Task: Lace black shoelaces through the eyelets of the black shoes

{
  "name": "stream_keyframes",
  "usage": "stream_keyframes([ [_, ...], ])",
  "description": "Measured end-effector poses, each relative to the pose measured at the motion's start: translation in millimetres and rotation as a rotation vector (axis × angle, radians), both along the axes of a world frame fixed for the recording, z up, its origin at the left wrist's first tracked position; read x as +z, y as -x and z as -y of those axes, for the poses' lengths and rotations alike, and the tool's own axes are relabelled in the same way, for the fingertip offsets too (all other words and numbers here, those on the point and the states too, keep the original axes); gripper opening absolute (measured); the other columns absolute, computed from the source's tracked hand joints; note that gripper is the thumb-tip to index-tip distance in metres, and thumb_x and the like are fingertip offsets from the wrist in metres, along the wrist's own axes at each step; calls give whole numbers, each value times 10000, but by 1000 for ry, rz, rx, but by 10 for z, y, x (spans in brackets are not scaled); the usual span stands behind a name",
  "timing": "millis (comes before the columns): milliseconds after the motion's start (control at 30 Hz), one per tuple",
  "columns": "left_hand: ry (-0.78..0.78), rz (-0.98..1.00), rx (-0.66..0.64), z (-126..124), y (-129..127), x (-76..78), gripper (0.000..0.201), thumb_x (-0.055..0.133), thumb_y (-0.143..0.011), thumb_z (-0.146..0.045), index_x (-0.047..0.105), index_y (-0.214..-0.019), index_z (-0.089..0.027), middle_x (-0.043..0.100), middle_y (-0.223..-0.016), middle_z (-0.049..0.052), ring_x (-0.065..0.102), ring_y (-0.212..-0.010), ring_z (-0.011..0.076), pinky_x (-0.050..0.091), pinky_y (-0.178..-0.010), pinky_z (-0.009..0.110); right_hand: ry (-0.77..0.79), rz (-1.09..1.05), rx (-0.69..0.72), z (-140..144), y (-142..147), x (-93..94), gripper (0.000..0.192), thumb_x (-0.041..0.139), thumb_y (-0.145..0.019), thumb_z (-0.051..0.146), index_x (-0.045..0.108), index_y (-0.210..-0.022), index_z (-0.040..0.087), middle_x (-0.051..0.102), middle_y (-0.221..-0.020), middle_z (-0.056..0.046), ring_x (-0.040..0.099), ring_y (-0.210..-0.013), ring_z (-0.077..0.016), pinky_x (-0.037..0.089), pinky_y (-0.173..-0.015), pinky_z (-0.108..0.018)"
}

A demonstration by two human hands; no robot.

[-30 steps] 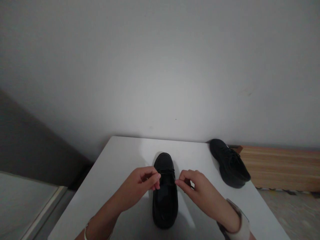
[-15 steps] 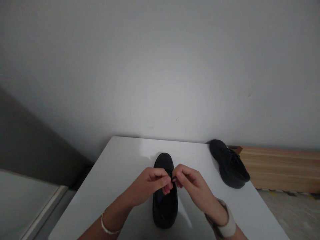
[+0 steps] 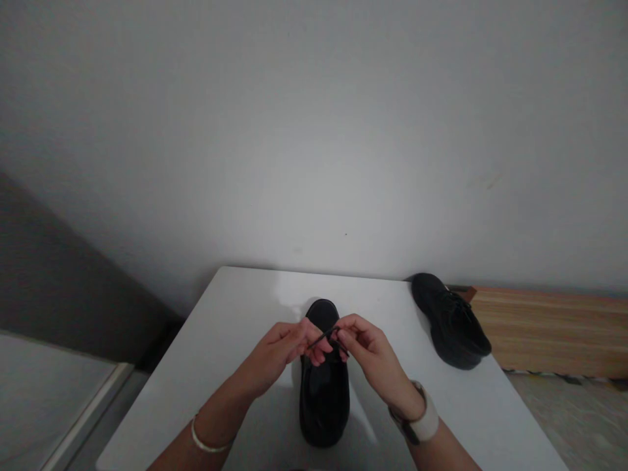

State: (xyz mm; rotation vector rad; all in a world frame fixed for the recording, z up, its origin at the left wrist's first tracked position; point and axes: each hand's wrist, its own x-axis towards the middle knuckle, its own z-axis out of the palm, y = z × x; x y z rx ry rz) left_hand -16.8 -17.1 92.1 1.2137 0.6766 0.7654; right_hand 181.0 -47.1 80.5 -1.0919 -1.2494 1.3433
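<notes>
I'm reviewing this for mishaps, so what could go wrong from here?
The left hand and right hand pinch the thin black lace at their fingertips, so it might slip free. It shows dark against the black shoe below, so a strand could be misjudged. The other shoe sits by the right edge of the white table; a bump might knock it off.

A plain indoor room, whether in a home or a workplace unclear, is marked by a lightly scuffed pale wall (image 3: 314, 144) rising behind the far edge of a white table (image 3: 250, 307), a wood-grain board (image 3: 549, 333) beyond the far right corner, mottled flooring (image 3: 569, 415) past the right edge and a light panel (image 3: 53, 399) off the left edge
</notes>
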Motion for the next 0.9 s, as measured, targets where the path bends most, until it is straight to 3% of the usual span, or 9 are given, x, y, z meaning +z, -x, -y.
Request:
stream_keyframes([
  [100, 40, 65, 89, -44, 95, -89, 405, 679, -880, -518, 776, -809, -131, 686, -778, 67, 582, -698, 155, 452, -680, 283, 38, -163, -91, -7, -49, -39, 312, 695, -862, 500, 642, -871, 193, 577, -688, 23, 479, -587, -115, 410, -593, -261],
  [200, 85, 149, 200, -65, 168, -170, 261, 828, -772, -397, 742, -820, -156, 655, -753, 20, 539, -659, 111, 423, -653, 245, 81, -347, -196, 11, -117, -100, 280, 744, -828, 459, 651, -881, 199, 590, -807, 2, 454, -608, -102, 402, -592, -253],
  [367, 114, 177, 314, -65, 208, -339, 510, 813, -762, -465, 638, -1187, -244, 612, -804, -9, 522, -661, 99, 426, -654, 240, 91, -406, -281, 67, -234, -261, 279, 748, -821, 474, 638, -876, 223, 538, -834, 8, 396, -605, -94, 414, -607, -260],
  [500, 2, 8, 390, -77, 248, -454, 361, 738, -809, -513, 689, -925, -176, 610, -799, 20, 550, -737, 141, 460, -732, 290, 92, -326, -263, 121, -332, -388, 291, 762, -803, 489, 676, -880, 223, 539, -781, 15, 378, -577, -91, 374, -565, -256],
  [633, -96, -118, 343, -83, 328, -461, 253, 765, -805, -434, 731, -820, -183, 649, -771, 19, 555, -786, 177, 438, -793, 313, 82, -190, -185, 157, -437, -421, 252, 820, -762, 412, 733, -855, 195, 530, -686, 27, 411, -570, -96, 314, -529, -244],
  [700, -191, -198, 314, -75, 361, -444, 199, 766, -812, -396, 751, -802, -198, 663, -792, 23, 549, -825, 195, 420, -823, 322, 54, -54, -127, 160, -479, -415, 210, 812, -775, 373, 742, -828, 183, 545, -695, 15, 437, -602, -112, 328, -546, -255],
  [900, -752, -561, 177, -36, 356, -468, 158, 629, -954, -299, 713, -849, -216, 688, -838, 25, 545, -892, 213, 393, -865, 353, -114, 337, -53, 135, -501, -481, 163, 671, -869, 357, 685, -833, 199, 581, -802, -21, 491, -687, -155, 404, -635, -295],
])
